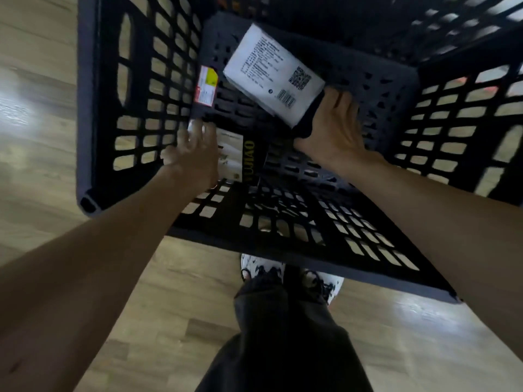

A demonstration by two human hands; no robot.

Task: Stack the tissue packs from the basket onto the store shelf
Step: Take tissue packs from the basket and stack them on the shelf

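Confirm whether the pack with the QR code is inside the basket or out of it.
Inside. The pack lies tilted between the basket walls, the right grip holding its near end.

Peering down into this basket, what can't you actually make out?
Head view only:
1. Store shelf: outside the frame.
2. Print on the white rectangular tissue pack: too small and blurred to read.
3. Left hand: motion-blurred; whether it grips the black-banded, yellow-lettered pack it partly covers is unclear.
4. Right hand: fingertips curl out of sight at the white pack's end.
5. Dark plastic lattice basket: far wall cut by the top edge.
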